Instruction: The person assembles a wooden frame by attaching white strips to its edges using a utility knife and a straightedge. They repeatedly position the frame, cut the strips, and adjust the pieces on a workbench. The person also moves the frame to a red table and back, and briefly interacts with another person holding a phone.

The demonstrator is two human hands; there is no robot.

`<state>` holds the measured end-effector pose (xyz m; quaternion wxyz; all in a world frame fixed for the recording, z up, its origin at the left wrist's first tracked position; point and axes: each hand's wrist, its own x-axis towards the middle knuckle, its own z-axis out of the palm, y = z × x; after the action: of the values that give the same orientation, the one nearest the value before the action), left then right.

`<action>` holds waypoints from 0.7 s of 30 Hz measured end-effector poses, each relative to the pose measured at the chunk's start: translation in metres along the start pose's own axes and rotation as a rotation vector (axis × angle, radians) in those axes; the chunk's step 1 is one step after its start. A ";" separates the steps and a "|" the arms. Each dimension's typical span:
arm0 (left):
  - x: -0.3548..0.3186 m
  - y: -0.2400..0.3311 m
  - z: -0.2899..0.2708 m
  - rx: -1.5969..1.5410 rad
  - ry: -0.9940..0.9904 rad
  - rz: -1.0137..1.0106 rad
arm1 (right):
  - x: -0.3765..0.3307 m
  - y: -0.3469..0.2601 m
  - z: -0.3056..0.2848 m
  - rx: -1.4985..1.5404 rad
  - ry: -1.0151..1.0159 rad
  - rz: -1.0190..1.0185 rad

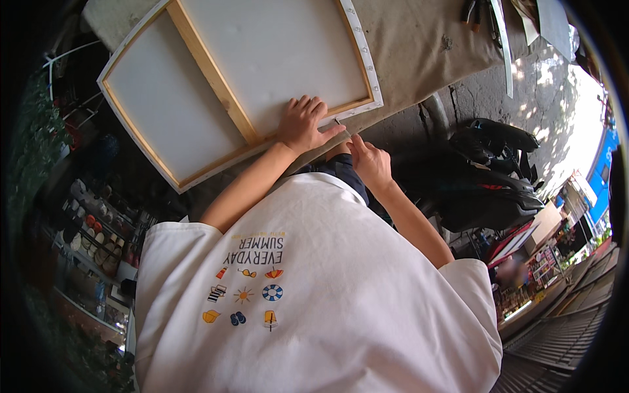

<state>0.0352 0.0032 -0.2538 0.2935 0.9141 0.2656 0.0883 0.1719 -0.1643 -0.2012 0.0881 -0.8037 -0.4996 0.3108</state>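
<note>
A stretched white canvas (288, 49) lies face down, its pale wooden stretcher frame (216, 72) and one crossbar showing. Small staples run along the folded canvas edge at the right. Across the near bar rests my left hand (303, 126), fingers spread over the wood and canvas back, thumb stretched toward the near right corner. Beside that thumb, my right hand (371, 162) is closed round a slim metal tool (340, 124), its thin tip at the near edge of the frame. The handle is hidden in my fist, so its exact kind is unclear.
A brown cloth (413, 46) covers the table under the canvas. Dark-handled pliers (469, 12) and a long metal strip (503, 49) lie at its far right. A black motorbike (488, 177) stands on the right. Shelves of shoes (95, 242) are at the left.
</note>
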 end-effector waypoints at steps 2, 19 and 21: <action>-0.001 0.003 0.000 0.002 0.008 -0.004 | -0.002 0.009 0.007 -0.023 0.042 -0.066; -0.037 -0.011 -0.023 -0.082 0.080 0.023 | -0.034 -0.041 0.016 0.675 -0.014 0.261; -0.040 -0.014 -0.024 -0.082 0.070 0.004 | -0.025 -0.056 0.014 0.649 -0.021 0.292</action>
<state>-0.0118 0.0033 -0.2430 0.3211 0.8982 0.2701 0.1314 0.1134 -0.1612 -0.1766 0.2884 -0.7936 -0.2555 0.4708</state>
